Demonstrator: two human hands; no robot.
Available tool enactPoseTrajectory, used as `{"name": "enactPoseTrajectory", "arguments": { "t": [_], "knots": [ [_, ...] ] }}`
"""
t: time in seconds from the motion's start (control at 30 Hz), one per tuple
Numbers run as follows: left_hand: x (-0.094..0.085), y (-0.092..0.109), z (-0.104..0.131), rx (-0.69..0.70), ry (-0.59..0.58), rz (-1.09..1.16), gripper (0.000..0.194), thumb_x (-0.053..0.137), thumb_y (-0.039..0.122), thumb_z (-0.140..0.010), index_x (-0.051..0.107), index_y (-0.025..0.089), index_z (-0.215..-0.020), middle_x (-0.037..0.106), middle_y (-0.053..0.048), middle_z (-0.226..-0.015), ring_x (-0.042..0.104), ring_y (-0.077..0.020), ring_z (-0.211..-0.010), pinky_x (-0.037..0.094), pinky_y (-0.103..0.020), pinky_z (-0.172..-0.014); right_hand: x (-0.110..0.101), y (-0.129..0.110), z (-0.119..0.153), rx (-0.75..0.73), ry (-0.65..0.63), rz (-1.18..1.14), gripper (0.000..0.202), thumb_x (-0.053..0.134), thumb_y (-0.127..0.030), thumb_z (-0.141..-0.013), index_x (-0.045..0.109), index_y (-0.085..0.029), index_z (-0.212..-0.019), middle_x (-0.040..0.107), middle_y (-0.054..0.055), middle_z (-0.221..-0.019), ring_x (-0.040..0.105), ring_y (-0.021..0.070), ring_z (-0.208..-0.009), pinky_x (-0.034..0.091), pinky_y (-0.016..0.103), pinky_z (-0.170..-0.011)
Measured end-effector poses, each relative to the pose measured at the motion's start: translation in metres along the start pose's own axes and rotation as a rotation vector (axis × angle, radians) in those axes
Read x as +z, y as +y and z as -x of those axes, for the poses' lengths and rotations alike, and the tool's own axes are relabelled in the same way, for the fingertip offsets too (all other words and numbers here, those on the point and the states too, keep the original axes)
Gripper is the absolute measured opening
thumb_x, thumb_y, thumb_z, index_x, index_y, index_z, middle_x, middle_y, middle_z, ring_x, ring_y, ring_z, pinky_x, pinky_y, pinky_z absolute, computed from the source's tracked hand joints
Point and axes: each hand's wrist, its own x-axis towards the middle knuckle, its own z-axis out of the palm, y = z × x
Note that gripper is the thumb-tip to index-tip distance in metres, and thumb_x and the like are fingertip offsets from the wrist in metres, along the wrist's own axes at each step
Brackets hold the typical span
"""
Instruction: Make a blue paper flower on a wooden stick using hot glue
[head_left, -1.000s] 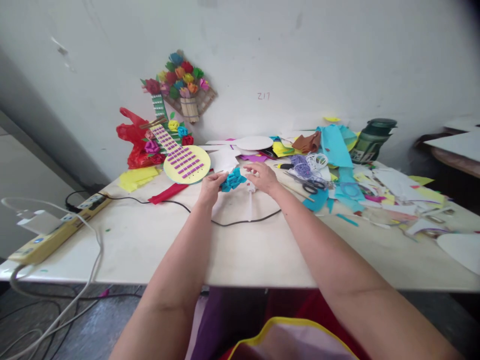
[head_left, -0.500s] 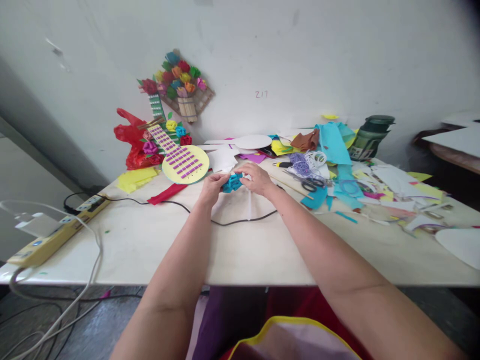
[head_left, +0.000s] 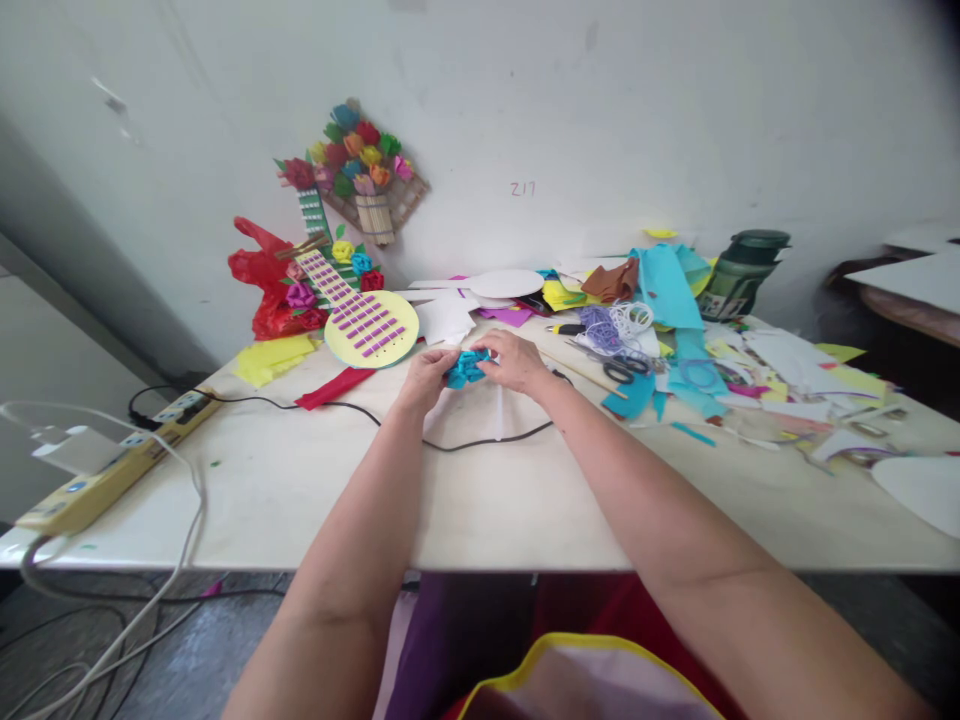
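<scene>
Between my two hands, above the middle of the table, is a blue crumpled paper flower (head_left: 468, 369). My left hand (head_left: 430, 376) pinches its left side, fingers closed. On the other side, my right hand (head_left: 514, 361) has its fingers closed on the flower's right edge. A white glue stick (head_left: 499, 415) points down below my right hand; what it joins at its top is hidden. Beyond my left hand lies a guitar-shaped paper craft (head_left: 373, 328) with a yellow round body and purple woven strips.
A black cable (head_left: 360, 408) runs across the table under my hands from a yellow power strip (head_left: 142, 455). Scissors (head_left: 619, 371), yarn (head_left: 600, 328) and paper scraps (head_left: 780, 365) lie to the right, near a green bottle (head_left: 744, 275). A red plastic bag (head_left: 262, 270) sits back left.
The blue flower has turned slightly between my fingers, and my right fingers have shifted a little on it. Everything else on the table stays in place.
</scene>
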Motion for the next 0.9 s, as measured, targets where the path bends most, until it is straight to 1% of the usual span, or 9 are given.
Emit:
{"name": "enactPoseTrajectory", "arguments": {
  "t": [0.07, 0.17, 0.3, 0.4, 0.57, 0.67, 0.9],
  "knots": [
    [-0.0004, -0.0001, 0.0006, -0.006, -0.013, 0.023, 0.042, 0.086, 0.047, -0.050, 0.064, 0.013, -0.061, 0.058, -0.001, -0.054, 0.050, -0.0094, -0.048, 0.040, -0.024, -0.048, 0.0004, 0.0008, 0.0000, 0.003, 0.003, 0.002, 0.028, 0.062, -0.020, -0.075, 0.070, -0.024, -0.101, 0.069, 0.003, -0.104, 0.060, 0.0184, -0.087, 0.047, 0.030, -0.074],
    [-0.0008, 0.0012, 0.0012, -0.019, -0.024, 0.075, 0.041, 0.086, 0.044, -0.050, 0.068, 0.012, -0.069, 0.063, -0.003, -0.061, 0.055, -0.0115, -0.053, 0.044, -0.025, -0.050, -0.0002, 0.0013, 0.0000, 0.008, 0.000, 0.000, 0.030, 0.061, -0.020, -0.075, 0.070, -0.025, -0.103, 0.069, 0.003, -0.105, 0.060, 0.0183, -0.087, 0.047, 0.030, -0.074],
    [-0.0010, 0.0039, 0.0017, -0.040, -0.047, 0.068, 0.042, 0.087, 0.033, -0.049, 0.072, 0.012, -0.082, 0.067, -0.004, -0.069, 0.059, -0.0130, -0.057, 0.044, -0.025, -0.052, -0.0012, 0.0010, 0.0000, 0.011, 0.000, 0.005, 0.030, 0.059, -0.020, -0.075, 0.070, -0.025, -0.102, 0.069, 0.003, -0.105, 0.060, 0.0182, -0.087, 0.047, 0.030, -0.074],
    [-0.0009, 0.0049, 0.0021, -0.039, -0.053, 0.030, 0.045, 0.087, 0.026, -0.047, 0.071, 0.013, -0.087, 0.069, -0.005, -0.071, 0.060, -0.0134, -0.056, 0.044, -0.025, -0.053, -0.0007, 0.0012, 0.0001, 0.008, -0.002, 0.010, 0.028, 0.059, -0.020, -0.075, 0.070, -0.025, -0.101, 0.069, 0.003, -0.103, 0.060, 0.0182, -0.087, 0.047, 0.030, -0.074],
    [0.0004, 0.0057, 0.0035, -0.026, -0.041, -0.014, 0.048, 0.088, 0.021, -0.044, 0.070, 0.013, -0.088, 0.069, -0.004, -0.072, 0.061, -0.0136, -0.056, 0.045, -0.025, -0.054, 0.0011, 0.0027, 0.0003, 0.010, -0.010, 0.011, 0.029, 0.059, -0.019, -0.075, 0.070, -0.025, -0.101, 0.068, 0.003, -0.102, 0.060, 0.0183, -0.089, 0.047, 0.029, -0.075],
    [0.0013, 0.0056, 0.0036, -0.009, -0.044, -0.046, 0.048, 0.087, 0.021, -0.044, 0.071, 0.013, -0.089, 0.069, -0.004, -0.071, 0.061, -0.0136, -0.057, 0.044, -0.025, -0.055, 0.0009, 0.0028, 0.0003, 0.016, -0.013, 0.013, 0.028, 0.060, -0.019, -0.075, 0.070, -0.025, -0.100, 0.068, 0.003, -0.100, 0.060, 0.0182, -0.089, 0.047, 0.029, -0.075],
    [0.0011, 0.0021, 0.0003, 0.054, 0.000, -0.057, 0.046, 0.086, 0.022, -0.041, 0.071, 0.014, -0.084, 0.067, -0.002, -0.068, 0.060, -0.0132, -0.056, 0.044, -0.025, -0.055, -0.0013, -0.0011, 0.0010, 0.025, -0.025, 0.002, 0.028, 0.060, -0.018, -0.074, 0.070, -0.024, -0.099, 0.067, 0.003, -0.102, 0.060, 0.0180, -0.086, 0.047, 0.030, -0.075]
  ]
}}
